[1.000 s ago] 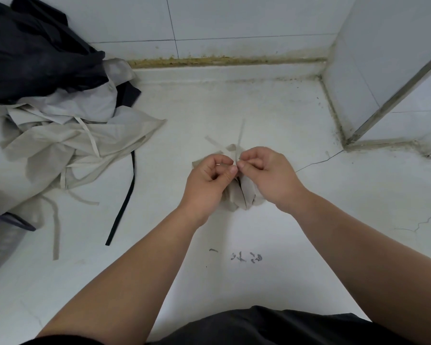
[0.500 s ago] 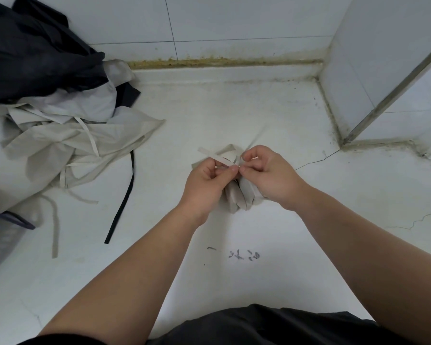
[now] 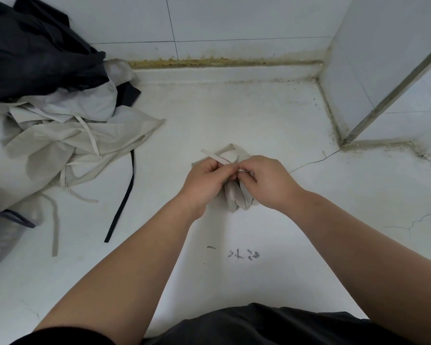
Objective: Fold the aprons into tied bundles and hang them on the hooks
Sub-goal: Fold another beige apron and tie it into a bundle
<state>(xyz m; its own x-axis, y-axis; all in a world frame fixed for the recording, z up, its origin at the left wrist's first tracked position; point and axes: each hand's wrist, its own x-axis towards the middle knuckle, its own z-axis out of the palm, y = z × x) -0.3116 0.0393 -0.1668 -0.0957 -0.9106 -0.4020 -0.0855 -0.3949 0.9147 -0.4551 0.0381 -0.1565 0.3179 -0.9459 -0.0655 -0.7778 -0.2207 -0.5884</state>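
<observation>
Two bare forearms reach forward from a dark garment [image 3: 259, 324] at the lower edge. Between them, some small grey pen marks [image 3: 244, 254] are on the white bench [image 3: 309, 245].

Further out, the hands meet over a small beige apron bundle [image 3: 234, 197], which lies on the bench near the middle of the view. The left hand [image 3: 204, 180] has its fingers curled and pinches a thin beige strap [image 3: 213, 155] between thumb and forefinger. The free end of the strap points up and to the left. The right hand [image 3: 269, 181] touches the left one; its fingers are also curled and pinch the same strap on top of the bundle. The knot itself is hidden under the fingers.

At the left, well apart from the bundle, a loose pile of beige aprons [image 3: 67, 145] spreads on the bench, with a black strap [image 3: 125, 195] trailing out of it and a dark apron [image 3: 35, 58] lying behind it. A grey basket [image 3: 0, 245] shows at the left edge. A thin crack [image 3: 314, 161] runs right from the hands, and a tiled wall [image 3: 234, 21] closes the back.
</observation>
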